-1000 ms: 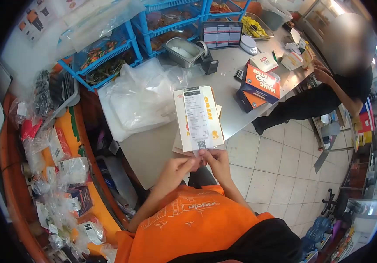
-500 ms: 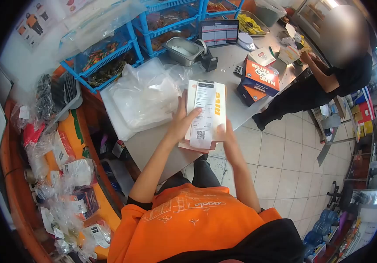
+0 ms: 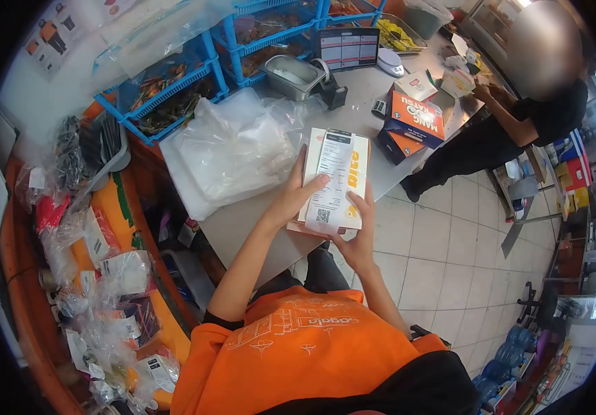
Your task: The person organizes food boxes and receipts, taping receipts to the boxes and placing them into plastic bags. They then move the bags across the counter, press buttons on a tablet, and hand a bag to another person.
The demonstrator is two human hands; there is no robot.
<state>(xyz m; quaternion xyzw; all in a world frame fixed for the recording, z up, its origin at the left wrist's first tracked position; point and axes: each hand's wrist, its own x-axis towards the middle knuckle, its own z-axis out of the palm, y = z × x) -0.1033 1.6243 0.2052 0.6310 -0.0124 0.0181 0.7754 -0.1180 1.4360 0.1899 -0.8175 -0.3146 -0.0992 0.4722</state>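
Between my hands is a white food box [image 3: 355, 155] with yellow lettering, held in front of me over the table's front edge. A long printed receipt [image 3: 331, 173] with a QR code lies along its top and hangs over the near end. My left hand [image 3: 296, 190] grips the left side, thumb resting on the receipt. My right hand [image 3: 357, 232] wraps the lower right corner, its thumb on top. A reddish edge shows below the white box at its near end. Just left of it lies a pile of clear plastic bags [image 3: 232, 152].
Orange and navy boxes [image 3: 416, 121] are stacked at the table's right side. Behind stand a metal container [image 3: 292, 76], a tablet [image 3: 348, 48], a scale [image 3: 390, 62] and blue crates [image 3: 166, 90]. A person [image 3: 533, 104] works at the right. Bagged packages [image 3: 118, 311] fill the left shelf.
My right hand was blurred at the box's right side; now it grips the lower right corner. The box has shifted slightly right, and more of its yellow lettering shows.
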